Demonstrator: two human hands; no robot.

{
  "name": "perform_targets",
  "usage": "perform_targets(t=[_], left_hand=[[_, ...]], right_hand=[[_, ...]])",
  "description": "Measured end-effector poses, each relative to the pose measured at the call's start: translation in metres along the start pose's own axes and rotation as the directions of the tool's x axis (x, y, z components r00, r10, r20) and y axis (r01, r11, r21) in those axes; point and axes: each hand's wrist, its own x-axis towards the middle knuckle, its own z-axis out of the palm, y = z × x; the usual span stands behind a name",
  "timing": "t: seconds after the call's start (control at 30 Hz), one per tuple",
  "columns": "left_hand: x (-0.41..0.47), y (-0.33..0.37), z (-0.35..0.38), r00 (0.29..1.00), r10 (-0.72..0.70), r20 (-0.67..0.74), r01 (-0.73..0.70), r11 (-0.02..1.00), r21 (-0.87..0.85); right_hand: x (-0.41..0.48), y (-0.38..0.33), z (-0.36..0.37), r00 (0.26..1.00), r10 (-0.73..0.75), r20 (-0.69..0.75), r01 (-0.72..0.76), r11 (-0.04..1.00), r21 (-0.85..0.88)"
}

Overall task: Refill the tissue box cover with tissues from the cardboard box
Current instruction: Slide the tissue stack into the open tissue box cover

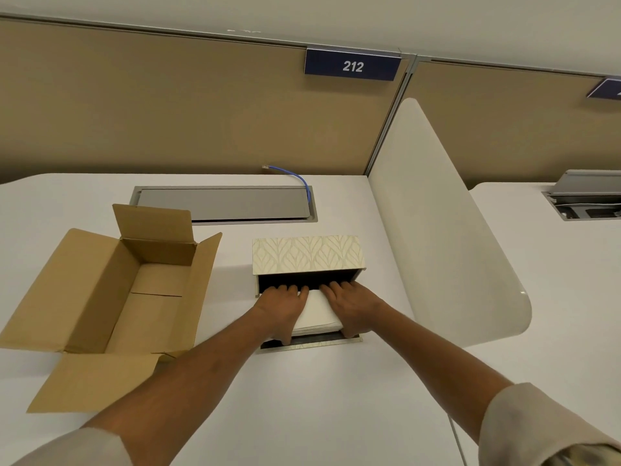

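Now, left of frame, the box (111, 297) lies open on the worktop (302, 398). At centre, the left hand (282, 307) and right hand (349, 307) clasp the tissues (319, 314) half inside the cover (307, 258); best slide them in level, both sides together.

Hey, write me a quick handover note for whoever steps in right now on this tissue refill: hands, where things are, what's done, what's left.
Left hand and right hand: both gripping the white tissue stack, fingertips at the cover's dark opening.
Tissue box cover: on the white desk, open side facing the person; its flap lies flat under the stack.
Cardboard box: left of the cover, flaps open; no tissues visible inside.
Done: stack taken out and brought to the opening.
Left: slide the stack fully in, then close the flap.
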Motion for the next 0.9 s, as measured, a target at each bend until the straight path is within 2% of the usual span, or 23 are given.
perform_targets(t=[0.9], left_hand=[[-0.0003, 0.0012, 0.0039, 0.999, 0.022, -0.047, -0.023, 0.999, -0.030]], right_hand=[[-0.0098, -0.0081, -0.0019, 0.998, 0.067, -0.005, -0.067, 0.998, -0.009]])
